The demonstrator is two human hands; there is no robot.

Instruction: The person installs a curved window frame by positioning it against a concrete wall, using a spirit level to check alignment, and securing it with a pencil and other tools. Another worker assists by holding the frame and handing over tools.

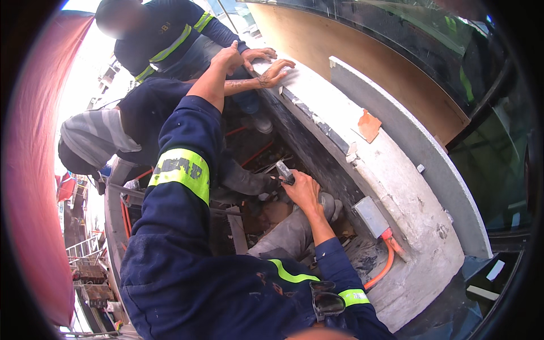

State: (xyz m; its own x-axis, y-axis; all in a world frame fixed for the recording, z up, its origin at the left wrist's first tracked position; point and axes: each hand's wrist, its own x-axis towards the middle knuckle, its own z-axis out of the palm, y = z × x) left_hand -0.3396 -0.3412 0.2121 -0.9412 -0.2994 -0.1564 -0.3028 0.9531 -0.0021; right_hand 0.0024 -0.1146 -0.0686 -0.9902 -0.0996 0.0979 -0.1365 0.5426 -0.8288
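Note:
My left arm stretches far forward, and my left hand [228,58] is raised with one finger stretched out, nothing seen in it. It is closest to the hands of two co-workers; one co-worker's hand [276,73] lies on the top of the white concrete wall [317,90]. My right hand [306,191] is closed around a small grey, block-shaped thing with a dark lower part [285,171]; its exact kind I cannot make out. That hand is low in the narrow space beside the wall, above my bent grey-trousered leg [289,232].
A grey electrical box [370,216] with an orange conduit [387,266] is fixed to the wall on the right. An orange fragment [369,126] lies on the wall top. A curved grey panel [408,147] stands behind it. Rubble [272,212] covers the bottom. Red sheeting [42,170] hangs left.

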